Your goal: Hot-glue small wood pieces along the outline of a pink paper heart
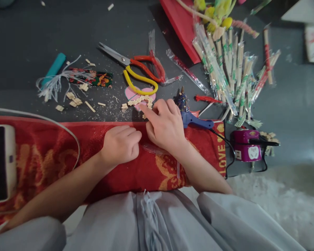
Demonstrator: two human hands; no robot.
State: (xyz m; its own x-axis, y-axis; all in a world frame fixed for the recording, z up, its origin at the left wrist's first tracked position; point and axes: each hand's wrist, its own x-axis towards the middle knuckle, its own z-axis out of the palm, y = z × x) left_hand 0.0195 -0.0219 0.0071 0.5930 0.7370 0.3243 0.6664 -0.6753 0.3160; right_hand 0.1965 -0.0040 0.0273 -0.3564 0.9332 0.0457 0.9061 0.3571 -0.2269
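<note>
My right hand (pixel 166 125) reaches over a pink heart-shaped piece (pixel 132 93). Its index finger is stretched out, touching a wavy row of small cut wooden stick pieces (pixel 140 101) on the heart; the other fingers are bent, and no held thing shows. My left hand (pixel 121 144) rests as a closed fist over the red towel (pixel 94 181), with nothing showing from it. Just beyond the heart lie scissors (pixel 142 71) with one orange and one yellow handle, blades spread, the yellow handle overlapping the heart. A blue glue gun (pixel 196 120) lies right of my right hand, its nozzle end pointing away.
Wrapped wooden chopsticks (pixel 234 66) are heaped at the right, near a red sheet (pixel 180 28). A purple box (pixel 247 144) with black cable sits at the right edge. White string (pixel 60 78), a teal tube (pixel 53 68) and wood scraps (pixel 74 100) lie left; a phone-like device (pixel 2 164) is on the towel.
</note>
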